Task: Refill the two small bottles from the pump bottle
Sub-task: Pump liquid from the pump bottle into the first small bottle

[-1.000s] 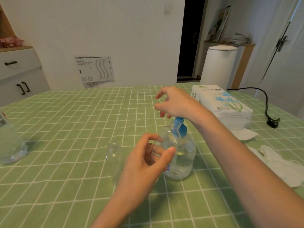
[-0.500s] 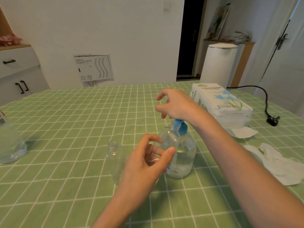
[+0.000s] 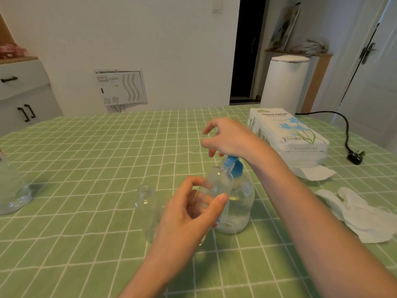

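Observation:
The clear pump bottle (image 3: 238, 207) with a blue pump head (image 3: 233, 166) stands mid-table, partly filled with clear liquid. My right hand (image 3: 229, 138) rests on top of the pump head with the heel of the palm, fingers loosely spread. My left hand (image 3: 189, 214) grips a small clear bottle (image 3: 220, 181) and holds it against the pump bottle, its mouth under the blue nozzle. A second small clear bottle (image 3: 146, 203) stands uncapped just left of my left hand, its lower part hidden behind that hand.
The table has a green checked cloth (image 3: 86, 168). A tissue pack (image 3: 290, 134) lies at the back right, crumpled white tissues (image 3: 365, 214) at the right edge, a black plug (image 3: 355, 157) beyond them. A large clear bottle (image 3: 12, 190) stands at the left edge.
Both hands keep their places on the pump head and the small bottle; only the view has shifted slightly.

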The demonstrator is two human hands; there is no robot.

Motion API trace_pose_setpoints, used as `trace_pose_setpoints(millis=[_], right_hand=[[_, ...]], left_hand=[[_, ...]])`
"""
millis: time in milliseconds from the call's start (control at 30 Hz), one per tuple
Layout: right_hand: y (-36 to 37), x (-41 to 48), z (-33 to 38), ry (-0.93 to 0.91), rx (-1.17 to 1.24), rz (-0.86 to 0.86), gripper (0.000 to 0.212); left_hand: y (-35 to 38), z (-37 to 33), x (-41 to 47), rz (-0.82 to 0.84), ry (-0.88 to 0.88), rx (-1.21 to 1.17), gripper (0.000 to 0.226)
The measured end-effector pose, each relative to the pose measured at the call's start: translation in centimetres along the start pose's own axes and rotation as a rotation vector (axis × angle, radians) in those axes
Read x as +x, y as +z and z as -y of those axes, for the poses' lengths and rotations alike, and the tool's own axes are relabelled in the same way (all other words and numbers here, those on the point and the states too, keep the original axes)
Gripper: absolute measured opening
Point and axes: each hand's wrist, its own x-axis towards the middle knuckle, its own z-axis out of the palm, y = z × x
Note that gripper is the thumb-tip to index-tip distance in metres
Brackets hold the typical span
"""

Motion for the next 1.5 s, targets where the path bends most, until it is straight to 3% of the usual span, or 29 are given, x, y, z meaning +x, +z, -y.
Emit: trace_pose_setpoints(millis=[233, 367, 833, 1100, 1333, 1500], right_hand=[[-0.1, 0.2, -0.1, 0.004, -0.008, -0.024, 0.039], [-0.8, 0.5, 0.4, -0.029, -0.054, -0.058, 0.039], [0.3, 0.1, -0.1, 0.030, -0.012, 0.008, 0.038], [-1.3, 0.2, 0.6, -0.009, 0.038, -0.086, 0.019], [-1.3, -0.1, 1.0, 0.059, 0.088, 0.052, 0.058], [-0.9, -0.4, 0.9, 0.110, 0.078, 0.076, 0.058]], left_hand=[[0.0, -0.1, 0.1, -0.003, -0.017, 0.015, 0.022], [0.1, -0.4, 0.3, -0.010, 0.010, 0.011, 0.030], [0.1, 0.3, 0.0, -0.009, -0.013, -0.002, 0.026], [0.3, -0.2, 0.4, -0.009, 0.018, -0.011, 0.028], [0.3, -0.4, 0.4, -0.031, 0.024, 0.001, 0.028], [0.4, -0.5, 0.3, -0.031, 0.029, -0.007, 0.026]])
